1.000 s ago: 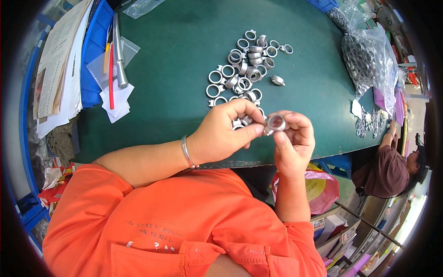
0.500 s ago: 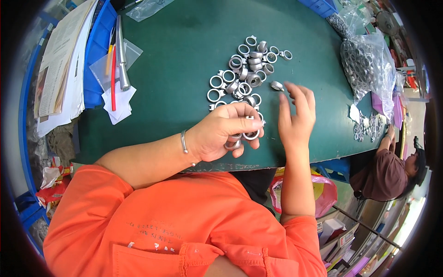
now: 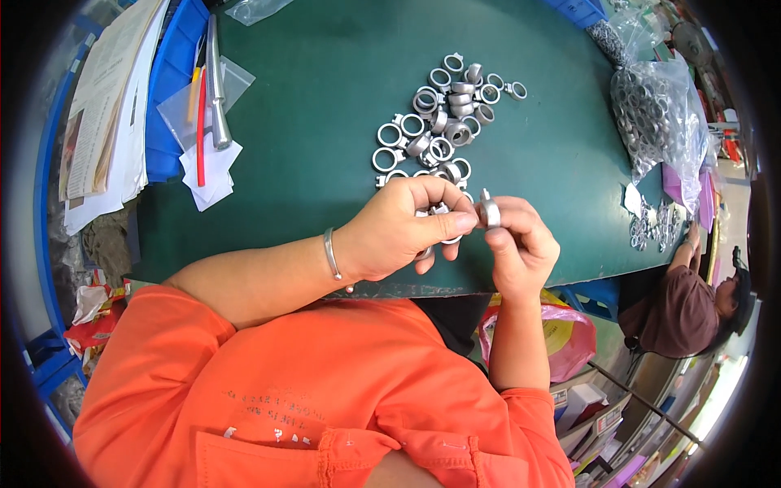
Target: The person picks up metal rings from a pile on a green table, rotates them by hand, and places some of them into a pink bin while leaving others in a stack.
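My left hand [image 3: 415,218] is closed around several silver metal rings [image 3: 439,209], partly hidden by its fingers. Between the thumb and fingers of my right hand [image 3: 521,240] is one wide silver ring [image 3: 490,213], held upright with a small knob at its top. The fingertips of both hands almost meet at this ring; whether they touch I cannot tell. Just beyond my hands lies a loose pile of similar metal rings [image 3: 460,134], some flat, some on edge.
The table is green [image 3: 309,106]. At the left are a blue tray [image 3: 167,106], a tapered metal rod [image 3: 215,89] and a red pen [image 3: 201,130]. A clear bag of rings [image 3: 651,106] and loose small parts [image 3: 651,224] lie right, near another person [image 3: 679,305].
My right hand has picked up the single ring from the table right of the pile and brought it down toward my left hand, which keeps its rings.
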### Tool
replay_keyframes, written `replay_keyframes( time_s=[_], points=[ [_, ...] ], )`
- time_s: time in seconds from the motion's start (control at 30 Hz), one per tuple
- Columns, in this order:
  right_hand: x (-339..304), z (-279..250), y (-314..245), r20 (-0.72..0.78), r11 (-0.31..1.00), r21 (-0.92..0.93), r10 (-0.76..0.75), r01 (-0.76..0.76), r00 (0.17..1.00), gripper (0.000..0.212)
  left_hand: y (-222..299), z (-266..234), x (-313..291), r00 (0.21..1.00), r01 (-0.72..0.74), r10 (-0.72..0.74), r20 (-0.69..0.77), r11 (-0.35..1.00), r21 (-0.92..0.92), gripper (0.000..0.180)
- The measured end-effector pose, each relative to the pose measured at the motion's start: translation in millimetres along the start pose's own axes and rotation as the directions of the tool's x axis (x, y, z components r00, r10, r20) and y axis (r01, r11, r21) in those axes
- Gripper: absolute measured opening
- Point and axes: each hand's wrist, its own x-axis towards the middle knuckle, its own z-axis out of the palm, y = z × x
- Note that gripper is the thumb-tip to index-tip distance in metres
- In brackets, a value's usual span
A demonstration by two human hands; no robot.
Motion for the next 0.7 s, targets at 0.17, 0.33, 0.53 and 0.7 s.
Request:
replay_keyframes(
  time_s=[0.17,0.33,0.53,0.7],
  points=[
    [-3.6,3.8,-5.0,0.05,0.974,-0.154,-0.16,0.165,0.986,0.018,-1.3,0.1,0.0,0.999,-0.032,0.032,-0.004,0.998,0.052,0.013],
    [-3.2,5.8,-9.0,0.045,0.932,-0.28,-0.229,0.233,0.972,0.019,-0.5,0.5,0.4,0.999,-0.046,0.047,-0.001,0.991,0.127,0.012],
    [-8.6,12.3,-15.5,-0.102,0.962,-0.227,-0.175,0.148,0.979,0.021,-3.7,0.7,1.5,0.992,-0.116,0.123,-0.041,0.981,0.156,0.012],
    [-6.4,11.3,-28.2,0.082,0.809,-0.49,-0.327,0.324,0.941,0.023,7.5,0.5,-0.5,1.0,0.024,-0.023,-0.016,0.998,0.052,0.019]
  ],
)
